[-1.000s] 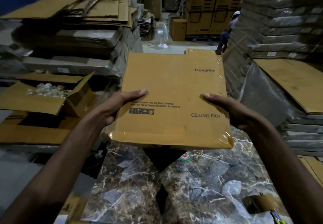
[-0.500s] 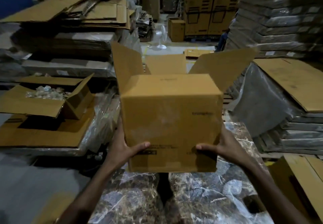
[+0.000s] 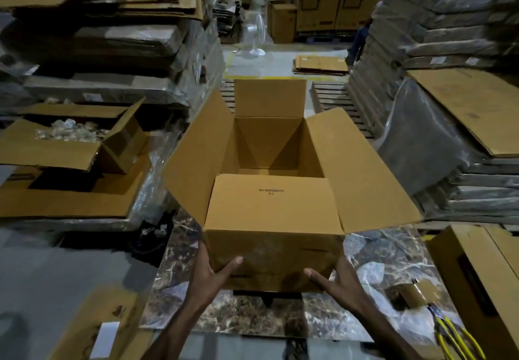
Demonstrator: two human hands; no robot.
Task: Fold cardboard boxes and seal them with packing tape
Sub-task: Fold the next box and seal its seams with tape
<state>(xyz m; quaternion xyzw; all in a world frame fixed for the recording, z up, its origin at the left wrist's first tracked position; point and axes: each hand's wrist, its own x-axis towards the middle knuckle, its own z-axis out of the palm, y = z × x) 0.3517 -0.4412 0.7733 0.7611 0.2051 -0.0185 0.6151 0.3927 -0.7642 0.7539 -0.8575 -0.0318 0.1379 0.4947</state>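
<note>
A brown cardboard box (image 3: 269,208) stands upright over the marble-patterned table (image 3: 252,314), its top open and all its flaps spread outward. My left hand (image 3: 209,278) grips its lower near-left corner, thumb laid across the front face. My right hand (image 3: 339,284) grips the lower near-right corner the same way. The fingers of both hands are hidden behind the box sides. A roll of brown packing tape (image 3: 415,293) lies on the table to the right of my right hand.
An open carton of clear plastic pieces (image 3: 70,146) sits at the left on flat cardboard. Wrapped stacks of flat cartons (image 3: 449,37) rise at right, more cardboard (image 3: 112,37) at left. A yellow-handled tool (image 3: 449,337) lies near the tape. A white fan (image 3: 257,37) stands far back.
The box was turned from bottom-up toward me to upright, so its open top now faces up. It came down to the table, and both hands slid to its lower near corners.
</note>
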